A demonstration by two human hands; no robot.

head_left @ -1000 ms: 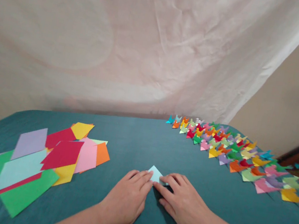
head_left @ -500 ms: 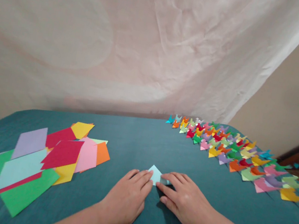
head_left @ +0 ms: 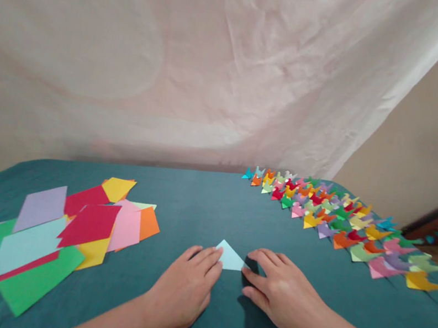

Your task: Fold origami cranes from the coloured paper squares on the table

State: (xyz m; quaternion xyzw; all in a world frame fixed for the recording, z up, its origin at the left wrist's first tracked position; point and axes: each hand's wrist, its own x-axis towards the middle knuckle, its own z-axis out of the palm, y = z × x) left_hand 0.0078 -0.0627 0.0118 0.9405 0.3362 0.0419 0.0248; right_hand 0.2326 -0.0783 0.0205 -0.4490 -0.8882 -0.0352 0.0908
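A light blue paper (head_left: 229, 258), folded into a small triangle with its peak pointing away from me, lies flat on the table. My left hand (head_left: 189, 285) holds down its left side, the fingers close together and covering that corner. At the sharp right corner is my right hand (head_left: 276, 285); its index fingertip touches or nearly touches the tip. The right thumb and fingers are apart, with the thumb resting lower on the cloth.
Loose coloured paper sheets (head_left: 93, 224) overlap in a pile at the left. Several rows of small folded paper birds (head_left: 335, 222) stand along the right side. A dark green cloth (head_left: 196, 199) covers the table, and a pale curtain (head_left: 176, 67) hangs behind it.
My right hand has slid a little to the right, uncovering the paper's right part, which now shows as a flat triangle. The left hand stays on the left corner.
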